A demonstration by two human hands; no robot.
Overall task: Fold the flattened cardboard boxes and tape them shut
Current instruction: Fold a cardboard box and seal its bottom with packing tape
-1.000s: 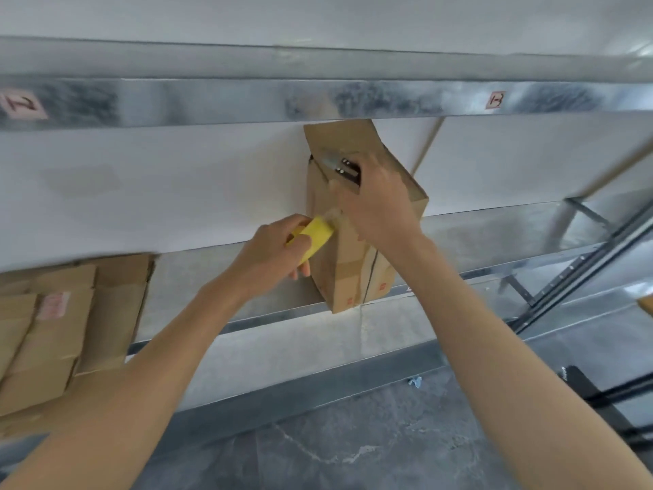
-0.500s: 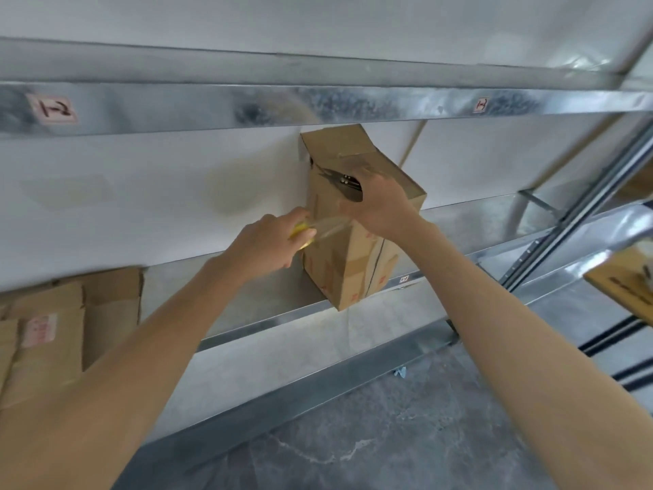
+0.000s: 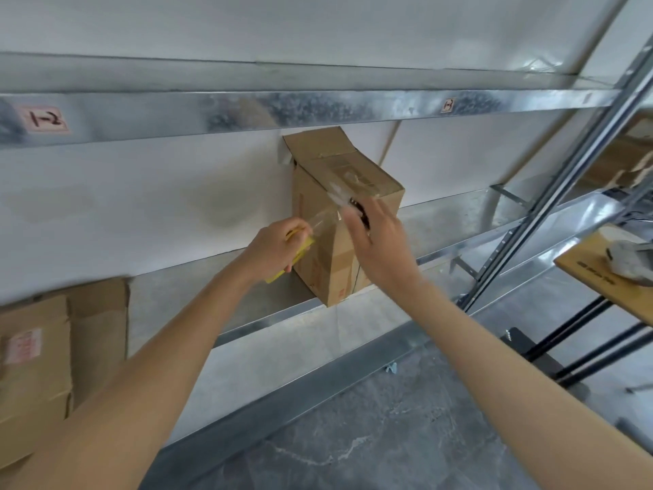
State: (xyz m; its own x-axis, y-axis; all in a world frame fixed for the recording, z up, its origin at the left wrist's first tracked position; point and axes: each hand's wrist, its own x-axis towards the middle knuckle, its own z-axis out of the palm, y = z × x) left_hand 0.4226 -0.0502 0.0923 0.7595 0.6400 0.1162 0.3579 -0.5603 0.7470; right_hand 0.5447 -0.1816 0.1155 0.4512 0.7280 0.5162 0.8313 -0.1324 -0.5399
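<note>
We see the cardboard box (image 3: 335, 242) standing on the galvanised shelf (image 3: 183, 291) at the middle of the frame. Its near bottom corner reaches the shelf's front edge, and its back is close to the white wall (image 3: 141, 192). The top flaps are folded down, though the rear flap curves up toward the shelf beam (image 3: 318, 111) above. Clear tape (image 3: 327, 221) lies crumpled across the top and runs down and left in a taut strip off the box's upper left edge.

The left hand (image 3: 274, 247) is just left of the box, its fingers curled round a yellow tape roll (image 3: 300, 252), from which the strip leads. The right hand (image 3: 383, 242) is raised in front of the box's upper right part, with the back of the hand toward us and blurred. A small dark tool (image 3: 360, 211) shows at its far edge, where the tape comes off the box. We cannot tell whether the fingers close on it.

On the beam we read a label (image 3: 47, 119) marked "1-2" at upper left. At lower left, flattened cardboard boxes (image 3: 35, 369) lie stacked. At the right edge a wooden board (image 3: 600, 288) carries a grey object (image 3: 630, 259) we cannot identify. The grey floor (image 3: 353, 440) fills the bottom of the frame.
</note>
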